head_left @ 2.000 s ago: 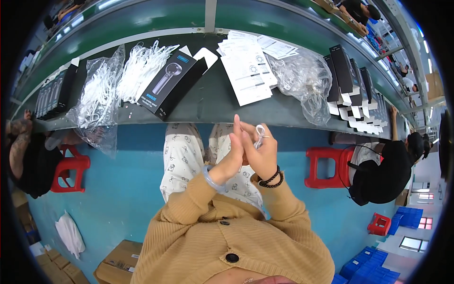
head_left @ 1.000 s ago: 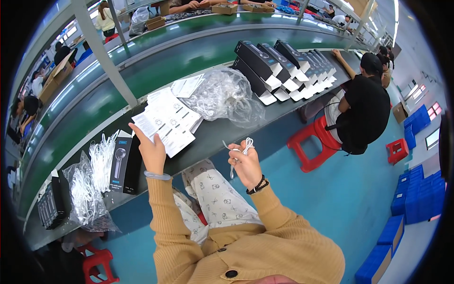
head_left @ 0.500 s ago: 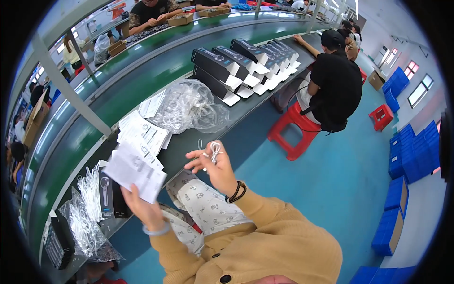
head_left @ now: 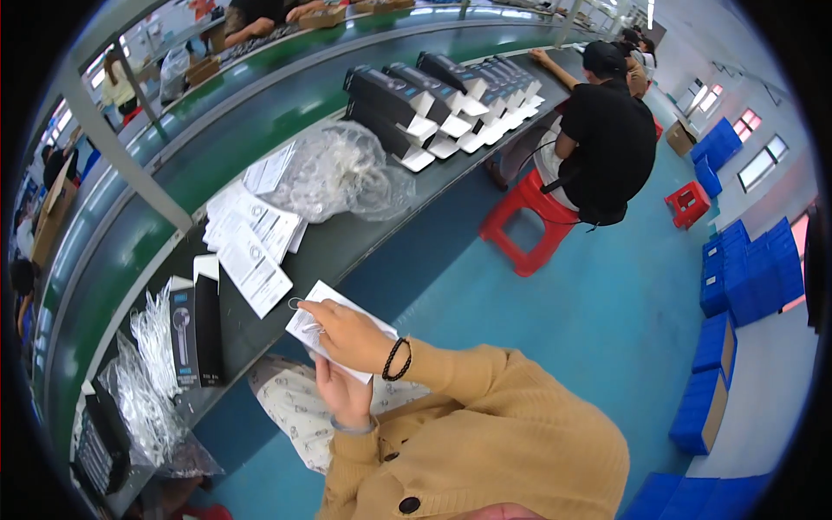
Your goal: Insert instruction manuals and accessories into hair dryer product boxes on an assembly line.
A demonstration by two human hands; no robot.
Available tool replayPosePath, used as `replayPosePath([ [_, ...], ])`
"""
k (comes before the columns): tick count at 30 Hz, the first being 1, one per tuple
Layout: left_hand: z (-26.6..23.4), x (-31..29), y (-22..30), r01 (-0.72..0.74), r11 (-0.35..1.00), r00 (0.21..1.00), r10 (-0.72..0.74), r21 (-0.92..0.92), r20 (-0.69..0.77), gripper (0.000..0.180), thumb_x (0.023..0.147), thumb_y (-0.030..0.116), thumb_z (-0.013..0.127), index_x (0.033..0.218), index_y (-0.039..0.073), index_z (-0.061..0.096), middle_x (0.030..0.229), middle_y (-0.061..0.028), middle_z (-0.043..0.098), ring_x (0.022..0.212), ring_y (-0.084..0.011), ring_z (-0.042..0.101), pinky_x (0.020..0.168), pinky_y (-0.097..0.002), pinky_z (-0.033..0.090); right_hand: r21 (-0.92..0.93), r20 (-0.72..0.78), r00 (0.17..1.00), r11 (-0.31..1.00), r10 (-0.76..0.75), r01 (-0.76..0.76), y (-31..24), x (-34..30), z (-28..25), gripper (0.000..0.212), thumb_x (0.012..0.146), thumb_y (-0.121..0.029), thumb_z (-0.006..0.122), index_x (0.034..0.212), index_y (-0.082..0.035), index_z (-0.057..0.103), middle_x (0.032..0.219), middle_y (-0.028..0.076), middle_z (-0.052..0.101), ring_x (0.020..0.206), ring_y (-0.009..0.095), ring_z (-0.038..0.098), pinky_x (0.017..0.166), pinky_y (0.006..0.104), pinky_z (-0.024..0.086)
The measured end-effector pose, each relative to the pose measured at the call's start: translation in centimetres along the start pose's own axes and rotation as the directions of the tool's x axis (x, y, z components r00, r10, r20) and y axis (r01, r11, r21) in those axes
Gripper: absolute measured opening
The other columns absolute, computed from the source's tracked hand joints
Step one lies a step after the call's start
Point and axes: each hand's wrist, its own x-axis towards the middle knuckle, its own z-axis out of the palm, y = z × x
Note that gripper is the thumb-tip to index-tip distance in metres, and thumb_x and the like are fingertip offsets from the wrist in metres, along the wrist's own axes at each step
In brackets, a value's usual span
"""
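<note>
My left hand (head_left: 345,394) grips a folded white leaflet (head_left: 324,291) from below, low over my lap near the table edge. Lying across the top of the leaflet, my right hand (head_left: 354,338) has its fingers closed around a thin white coiled cord (head_left: 314,328). One small loop of the cord sticks out past the fingertips. The leaflet's middle is hidden under this hand. Beyond my hands, several printed leaflets (head_left: 250,269) lie fanned on the table. To the left an open-topped black box (head_left: 208,334) stands upright beside a bundle of white cords (head_left: 153,334).
A clear plastic bag (head_left: 338,178) of white items lies behind the leaflets. Several black boxes with open white flaps (head_left: 381,97) are stacked farther along the table. A person in black (head_left: 607,139) sits on a red stool (head_left: 520,234). Blue bins (head_left: 728,269) line the right wall.
My left hand has brought the leaflet right, away from the pile, to in front of me. My right hand has come down onto it with the cord. The view has shifted slightly.
</note>
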Motion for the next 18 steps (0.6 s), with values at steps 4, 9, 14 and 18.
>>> replayPosePath([
  [4,-2.0,0.4,0.5,0.049,0.996,0.999,-0.047,-0.075,0.028,0.045,0.099,0.028,0.034,0.137,0.006,0.041,0.140,-0.0130,0.046,0.130,-0.0283,0.041,0.111,-0.0431,0.027,-0.125,0.048,0.995,0.988,-0.087,0.092,1.5,0.3,0.6,0.047,0.076,0.000,0.051,0.122,0.002,0.052,0.106,0.023,0.058,0.090,0.042,0.056,0.082,0.0436,0.046],
  [9,-4.9,0.6,0.2,0.071,0.993,0.992,-0.060,-0.099,0.109,0.044,0.098,0.034,0.037,0.135,0.012,0.045,0.136,-0.0071,0.049,0.127,-0.0267,0.043,0.108,-0.0476,0.031,0.196,0.240,0.955,0.955,0.173,-0.222,-0.1,1.4,-0.7,0.038,0.089,-0.004,0.049,0.126,0.004,0.052,0.122,0.020,0.059,0.113,0.024,0.057,0.092,0.0291,0.045],
  [14,-2.3,0.3,1.5,-0.076,0.985,0.997,0.073,0.154,0.026,0.057,0.097,0.022,0.042,0.148,0.010,0.018,0.143,-0.0085,0.036,0.132,-0.0230,0.037,0.109,-0.0398,0.031,0.534,0.360,0.909,0.752,0.211,-0.386,-0.3,1.7,0.6,0.035,0.098,-0.011,0.045,0.128,0.006,0.049,0.129,0.013,0.056,0.115,0.016,0.052,0.097,0.0268,0.039],
  [18,-4.9,-0.2,2.6,-0.091,0.995,0.981,0.082,0.045,0.177,0.051,0.096,0.020,0.043,0.143,0.007,0.028,0.141,-0.0122,0.040,0.128,-0.0251,0.043,0.105,-0.0405,0.036,0.718,0.360,0.908,0.558,0.214,-0.416,-1.0,2.3,1.1,0.036,0.099,-0.012,0.040,0.130,0.006,0.045,0.128,0.018,0.054,0.123,0.021,0.048,0.102,0.0313,0.037],
])
